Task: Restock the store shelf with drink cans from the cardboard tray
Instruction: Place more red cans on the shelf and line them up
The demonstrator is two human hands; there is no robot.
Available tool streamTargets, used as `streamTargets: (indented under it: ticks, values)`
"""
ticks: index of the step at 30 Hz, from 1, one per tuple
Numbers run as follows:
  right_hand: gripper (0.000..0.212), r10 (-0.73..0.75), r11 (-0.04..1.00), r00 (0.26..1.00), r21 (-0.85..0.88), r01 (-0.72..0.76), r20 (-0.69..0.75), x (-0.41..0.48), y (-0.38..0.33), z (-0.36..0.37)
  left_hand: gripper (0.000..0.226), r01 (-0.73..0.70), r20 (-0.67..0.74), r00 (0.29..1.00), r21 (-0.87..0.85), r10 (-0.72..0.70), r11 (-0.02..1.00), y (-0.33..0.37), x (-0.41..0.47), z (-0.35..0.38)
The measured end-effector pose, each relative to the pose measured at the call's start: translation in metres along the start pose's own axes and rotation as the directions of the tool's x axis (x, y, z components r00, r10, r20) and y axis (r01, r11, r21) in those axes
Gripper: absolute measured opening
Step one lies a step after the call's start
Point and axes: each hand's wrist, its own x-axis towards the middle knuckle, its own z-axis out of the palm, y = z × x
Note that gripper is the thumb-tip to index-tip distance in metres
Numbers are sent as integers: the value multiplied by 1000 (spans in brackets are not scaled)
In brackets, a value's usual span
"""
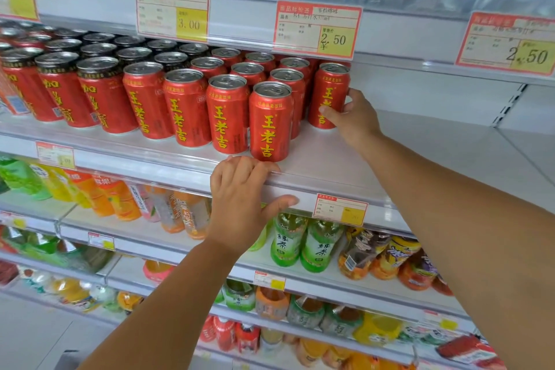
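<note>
A red drink can (329,93) stands upright on the shelf (360,159), at about one o'clock from the picture's centre, at the right end of the red rows (186,105). It is gripped at mid-body by the right hand (354,120): the thumb is laid across the front, and the other fingers are curled round the far side. The shelf's front lip is held by the left hand (240,198), at seven o'clock from the front can (270,123), with fingers curled together over the edge and the thumb spread beneath. The cardboard tray is not seen.

The can is judged full, hence fairly heavy and stiff. Its thin wall could be dented by a hard squeeze, and the lacquered side is likely slick. A wrap round the mid-body is best suited.
</note>
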Motion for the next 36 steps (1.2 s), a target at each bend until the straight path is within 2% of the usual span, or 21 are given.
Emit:
streamTargets:
  ticks: [8,13,16,18,21,22,24,26,28,29,30,32,34,36]
  values:
    - [73,16,1000,997,11,-15,-77,8,5,19,51,-36,-46,998,-23,35,999,-1,-1,2]
    - [89,88,995,994,42,-91,68,-6,1,-2,52,-3,9,1000,-20,4,1000,0,0,0]
    - [78,38,999,995,11,-39,91,-44,-6,-36,57,72,49,996,-73,-68,995,7,3,-7]
    - [61,-83,996,996,48,81,26,-83,-5,-64,55,93,5,996,-150,-93,984,22,4,-16]
    - [35,-218,959,957,140,247,-193,-158,10,-108,38,-57,-94,995,-298,31,953,68,-8,-23]
    - [31,-212,953,942,159,258,-259,-184,18,-121,33,-108,-71,994,-375,88,921,87,-19,-20]
    - [30,-139,962,924,174,212,-356,-233,44,-141,25,-123,103,973,-535,209,836,121,-52,-1]
    - [28,-18,983,928,163,85,-371,-277,89,-152,24,-2,374,879,-617,295,787,146,-97,33]
    - [26,192,976,932,162,-147,-309,-319,146,-155,28,156,616,718,-595,323,788,162,-150,68]
    - [26,321,944,911,168,-285,-261,-341,179,-152,29,214,703,634,-560,323,800,166,-178,84]
    - [27,452,890,866,168,-423,-213,-365,214,-146,30,262,781,541,-509,312,820,168,-207,99]
    - [28,672,741,724,163,-652,-157,-419,283,-126,32,307,900,334,-386,281,870,171,-265,123]
    - [22,830,558,549,158,-815,-100,-471,344,-102,35,313,966,144,-251,216,916,169,-323,148]
    - [27,919,393,394,133,-910,-16,-521,397,-72,37,311,989,1,-138,145,940,163,-383,176]
